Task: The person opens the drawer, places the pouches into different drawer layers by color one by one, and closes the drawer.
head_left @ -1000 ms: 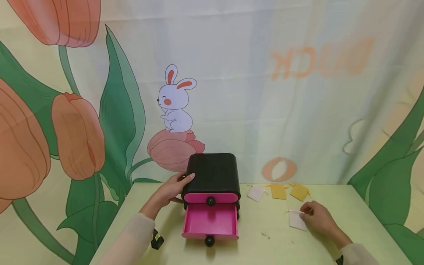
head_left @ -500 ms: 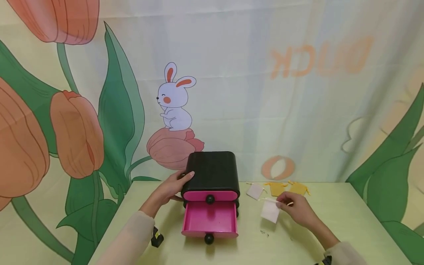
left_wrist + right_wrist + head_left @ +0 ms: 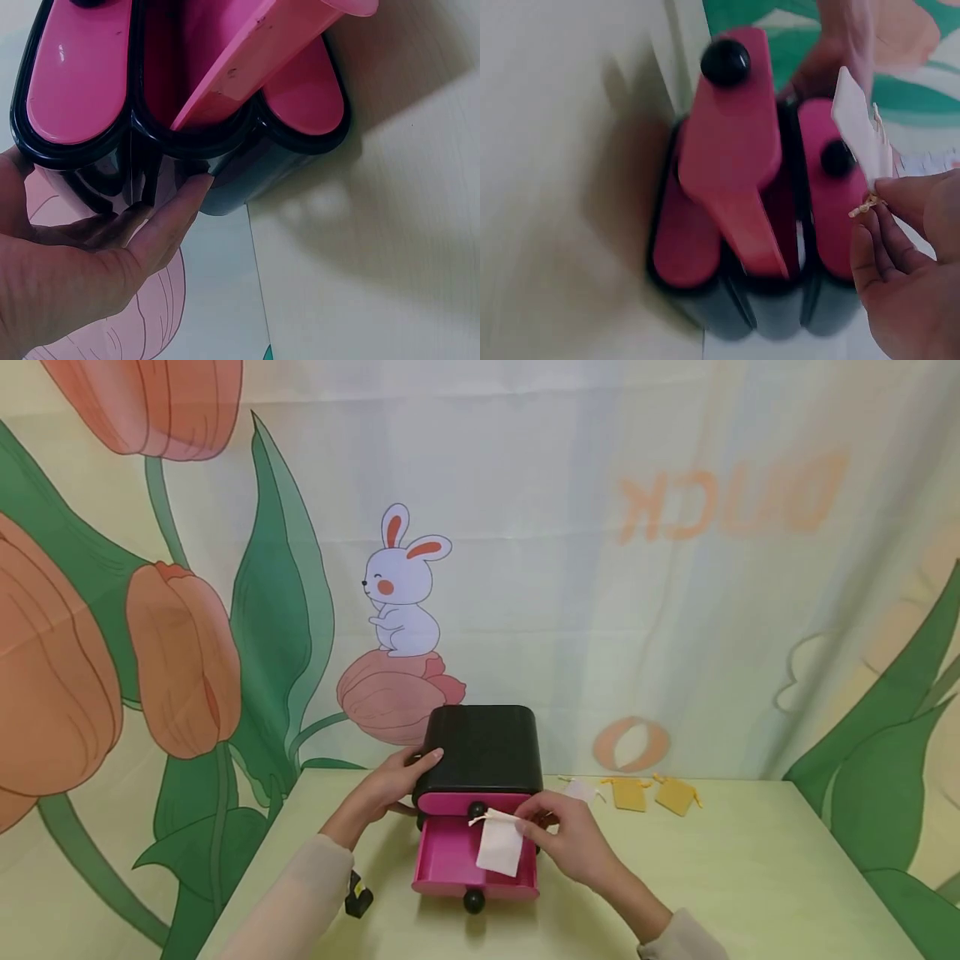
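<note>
A black drawer cabinet [image 3: 487,743] with pink drawer fronts stands on the table, its middle drawer [image 3: 446,860] pulled out. My left hand [image 3: 386,793] grips the cabinet's left side, thumb over the top edge; in the left wrist view, fingers of the left hand [image 3: 75,277] lie along the black side wall. A small white drawstring pouch [image 3: 501,843] hangs over the pulled-out drawer. My right hand [image 3: 573,839] pinches it near its corded top. The right wrist view shows the pouch [image 3: 859,124] between thumb and fingers of the right hand [image 3: 922,270].
Right of the cabinet, near the table's back edge, lie another white pouch [image 3: 580,790], partly hidden by the right hand, and two yellow pouches [image 3: 628,794]. A curtain [image 3: 540,610] printed with tulips and a rabbit hangs behind the table [image 3: 772,877].
My right hand has lifted the white pouch off the table at the right and carried it left, over the pulled-out drawer. The left hand stays on the cabinet.
</note>
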`<state>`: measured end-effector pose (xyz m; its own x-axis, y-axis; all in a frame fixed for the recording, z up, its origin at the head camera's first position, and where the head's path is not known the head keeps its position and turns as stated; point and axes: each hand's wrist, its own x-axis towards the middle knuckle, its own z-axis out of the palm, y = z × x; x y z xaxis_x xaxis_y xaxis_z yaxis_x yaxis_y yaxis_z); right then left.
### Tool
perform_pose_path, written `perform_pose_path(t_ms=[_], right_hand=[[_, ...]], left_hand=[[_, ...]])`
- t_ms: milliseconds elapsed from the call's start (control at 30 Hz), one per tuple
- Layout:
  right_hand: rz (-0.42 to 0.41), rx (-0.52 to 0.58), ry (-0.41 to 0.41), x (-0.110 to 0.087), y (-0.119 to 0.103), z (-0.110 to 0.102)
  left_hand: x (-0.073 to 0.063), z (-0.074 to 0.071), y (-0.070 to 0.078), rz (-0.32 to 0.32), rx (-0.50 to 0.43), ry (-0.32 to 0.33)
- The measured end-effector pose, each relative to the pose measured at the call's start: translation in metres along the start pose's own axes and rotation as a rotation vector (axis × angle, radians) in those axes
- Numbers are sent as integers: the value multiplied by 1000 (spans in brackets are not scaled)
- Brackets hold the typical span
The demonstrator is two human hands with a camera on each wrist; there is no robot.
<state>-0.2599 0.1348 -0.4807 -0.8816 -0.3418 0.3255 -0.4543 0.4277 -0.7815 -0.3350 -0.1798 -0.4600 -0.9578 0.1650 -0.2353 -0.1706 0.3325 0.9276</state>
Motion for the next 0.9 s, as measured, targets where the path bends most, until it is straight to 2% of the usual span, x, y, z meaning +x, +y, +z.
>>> perform_pose_path(t_ms=[133,233,433,533,700,900], right_hand=[[-26,-8,10,5,-7,28],[-79,-34,50,8,-6,44],[-196,-165,139,5,0,66],[-196,-203,111,2,1,72],[-130,-175,34,1,4,77],[-142,-145,5,0,3,70]], left_hand=[[0,-2,-2,-7,3,9],[0,-2,-2,-5,0,15],[-1,1,0,-2,0,-4],[-1,2,-1,-14,5,-5],[-2,2,0,-17,11,-4],[0,0,0,-12,17,3]])
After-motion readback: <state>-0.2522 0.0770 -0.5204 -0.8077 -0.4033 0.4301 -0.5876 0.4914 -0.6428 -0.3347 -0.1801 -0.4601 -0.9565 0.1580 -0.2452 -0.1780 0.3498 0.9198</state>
